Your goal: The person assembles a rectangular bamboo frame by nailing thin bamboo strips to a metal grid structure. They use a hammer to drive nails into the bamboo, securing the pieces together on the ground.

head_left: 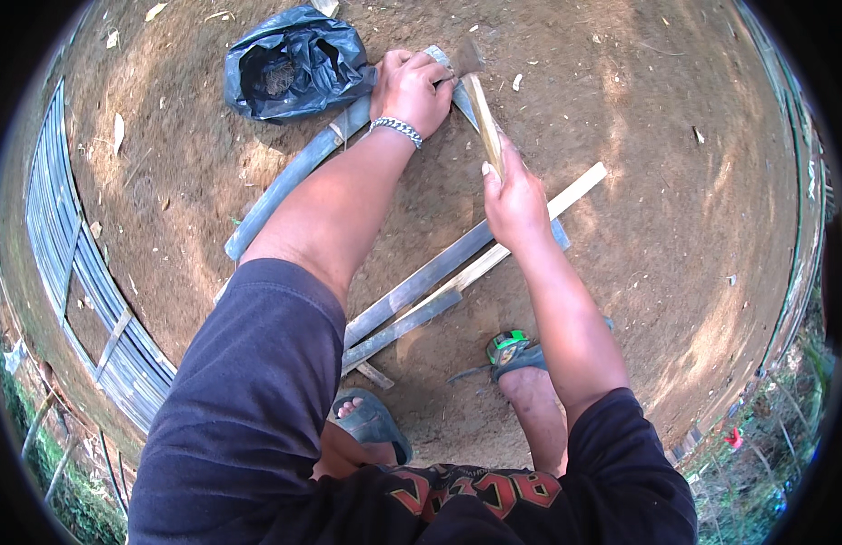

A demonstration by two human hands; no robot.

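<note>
My right hand (519,204) is closed around the wooden handle of a hammer (484,123). The hammer's dark metal head lies at the far end, close beside my left fingertips. My left hand (412,94) is closed with its fingers pinched over the spot where grey-blue wooden strips meet; what sits between the fingertips is too small to make out. One grey-blue strip (280,198) runs from under that hand toward the near left. Another slants to the right, partly hidden behind the hammer handle and my right hand.
Left of my left hand stands an open black plastic bag (346,62) with small dark pieces inside. More wooden strips (421,283) lie across the dirt ground before my feet. A green tape measure (507,345) rests by my right sandal. A slatted panel (62,245) lies far left.
</note>
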